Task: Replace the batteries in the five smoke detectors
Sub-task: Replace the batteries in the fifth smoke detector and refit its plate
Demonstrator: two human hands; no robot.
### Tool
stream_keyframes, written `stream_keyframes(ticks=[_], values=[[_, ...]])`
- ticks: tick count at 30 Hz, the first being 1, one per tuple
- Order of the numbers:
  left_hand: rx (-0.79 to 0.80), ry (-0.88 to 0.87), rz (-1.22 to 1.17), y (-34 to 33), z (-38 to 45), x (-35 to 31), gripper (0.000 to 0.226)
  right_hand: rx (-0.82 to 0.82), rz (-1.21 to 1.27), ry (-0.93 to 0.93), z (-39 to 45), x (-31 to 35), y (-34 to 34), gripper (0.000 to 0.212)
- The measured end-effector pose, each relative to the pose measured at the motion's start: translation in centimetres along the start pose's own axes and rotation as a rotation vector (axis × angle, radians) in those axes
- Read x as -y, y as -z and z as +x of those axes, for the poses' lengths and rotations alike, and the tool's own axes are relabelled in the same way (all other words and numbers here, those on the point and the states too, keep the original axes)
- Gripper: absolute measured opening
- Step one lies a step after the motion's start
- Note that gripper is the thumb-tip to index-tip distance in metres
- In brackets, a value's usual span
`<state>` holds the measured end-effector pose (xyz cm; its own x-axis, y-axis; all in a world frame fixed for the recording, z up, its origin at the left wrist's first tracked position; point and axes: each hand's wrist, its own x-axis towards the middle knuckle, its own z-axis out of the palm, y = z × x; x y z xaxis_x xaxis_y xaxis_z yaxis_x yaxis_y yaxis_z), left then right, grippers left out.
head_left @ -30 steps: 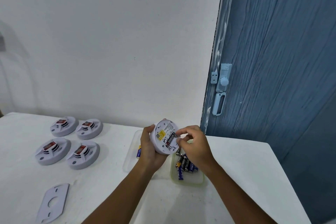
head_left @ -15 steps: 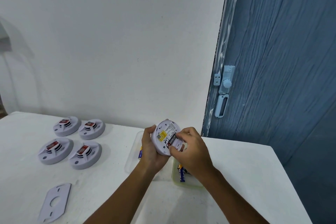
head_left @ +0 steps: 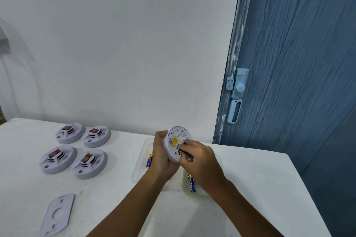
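Brightness: even, soft and fairly bright; the white wall (head_left: 119, 44) and white table (head_left: 250, 175) read pale, with a cool bluish cast.
Light source: not visible; direction hard to tell.
Shadows: faint grey ones to the right of the four smoke detectors (head_left: 75, 150); a broad curved shadow on the wall at far left.
Glare: no hard highlights anywhere.
Sharpness: centre reasonably clear; label print on the held detector (head_left: 176, 143) is illegible, and the right hand (head_left: 200, 161) looks slightly soft.
Distortion: wide-angle bending; the blue door (head_left: 298, 63) edge leans and curves.
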<state>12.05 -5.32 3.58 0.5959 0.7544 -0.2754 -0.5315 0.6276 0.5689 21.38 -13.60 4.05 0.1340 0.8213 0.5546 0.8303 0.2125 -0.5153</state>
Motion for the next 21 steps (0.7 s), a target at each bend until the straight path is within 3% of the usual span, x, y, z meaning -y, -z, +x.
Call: stream_keyframes(ticks=[5,8,13,18,21], values=[[0.032,0.063,-0.024,-0.2,-0.2,-0.4,0.042,0.090,0.060,0.091,0.4,-1.6,0.9,0.027],[0.059,0.081,-0.043,-0.6,-0.3,-0.6,0.043,0.034,0.133,0.152,0.4,-2.0,1.2,0.020],[0.053,0.058,-0.014,-0.3,0.3,-1.0,0.040,-0.102,0.407,-0.224,-0.1,-2.4,1.7,0.013],[0.035,0.050,-0.016,0.7,0.5,-1.2,0.039,0.309,0.216,-0.598,-1.3,-5.8,1.8,0.007],[0.030,0.061,-0.024,0.8,0.4,-1.1,0.038,0.409,0.181,-0.646,-2.2,-6.3,1.5,0.010]])
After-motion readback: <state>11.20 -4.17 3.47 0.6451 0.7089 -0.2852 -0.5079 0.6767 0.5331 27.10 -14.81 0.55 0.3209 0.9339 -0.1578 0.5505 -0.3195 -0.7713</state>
